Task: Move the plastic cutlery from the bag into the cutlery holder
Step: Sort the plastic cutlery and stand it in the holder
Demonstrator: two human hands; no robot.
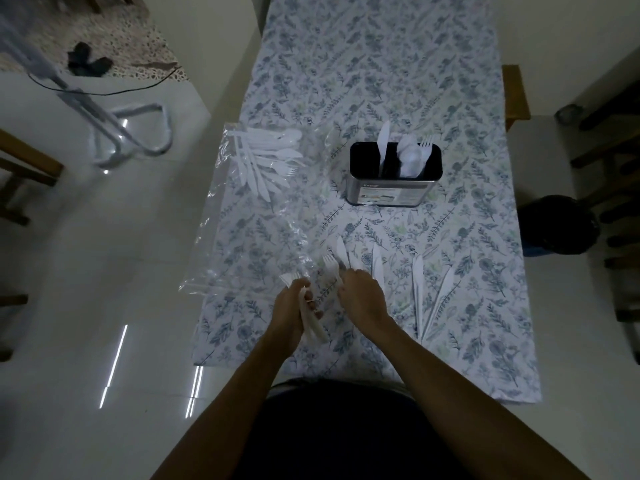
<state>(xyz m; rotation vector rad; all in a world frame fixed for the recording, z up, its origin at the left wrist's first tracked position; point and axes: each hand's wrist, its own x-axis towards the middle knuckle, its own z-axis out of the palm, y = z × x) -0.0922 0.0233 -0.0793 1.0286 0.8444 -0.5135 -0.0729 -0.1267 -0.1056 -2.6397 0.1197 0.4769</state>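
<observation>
Plastic cutlery, status: split among four places. Holder point(394, 174), upright at table centre, already loaded in part: one knife point(383, 140) in the left compartment, spoons point(408, 154) and a fork point(426, 147) to the right of it. Clear bag point(249, 209), flat along the left edge of the table point(381, 64), with a bundle of knives, forks and spoons point(266, 157) inside at its far end. Loose knives point(419, 289) on the tablecloth, near edge, to the right of the hands; three or four, exact count unclear.

Left hand point(294, 306): curled round a bunch of white pieces point(311, 323), fork tines showing above the fist, at the bag's near corner. Right hand point(360, 292): fingers bent over a fork point(330, 268) and a knife point(342, 251) on the cloth; full grip or mere touch not discernible.

Progress, by estimate: under halfway. Remaining: held bunch, loose knives and bagged bundle, all to the holder.
</observation>
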